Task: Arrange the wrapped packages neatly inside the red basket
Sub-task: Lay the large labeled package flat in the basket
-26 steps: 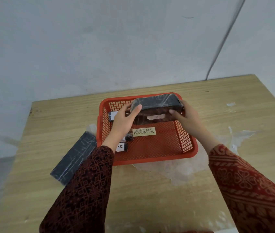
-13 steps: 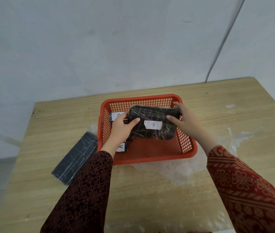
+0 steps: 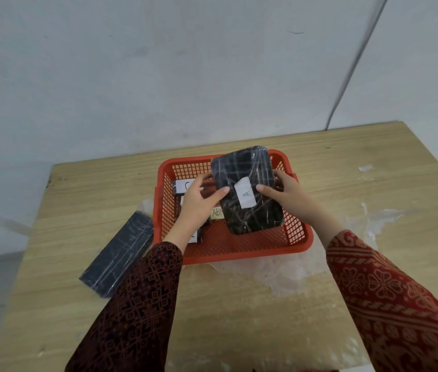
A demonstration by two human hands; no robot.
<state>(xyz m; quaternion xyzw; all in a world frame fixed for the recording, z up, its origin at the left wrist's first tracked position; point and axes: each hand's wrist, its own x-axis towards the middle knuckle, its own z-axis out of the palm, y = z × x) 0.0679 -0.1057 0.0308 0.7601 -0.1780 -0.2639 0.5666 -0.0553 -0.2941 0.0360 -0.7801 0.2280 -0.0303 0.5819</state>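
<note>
Left hand and right hand both grasping dark wrapped package by its sides, holding it tilted above red basket, second package lying on table left of basket

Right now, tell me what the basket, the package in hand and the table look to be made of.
Red basket: moulded plastic, going by the uniform glossy mesh walls.
Held package: dark contents under clear film, probably plastic wrap; it shows shiny creases and a paper label.
Table: wood or wood-look laminate, with pale matte grain lines.
</note>
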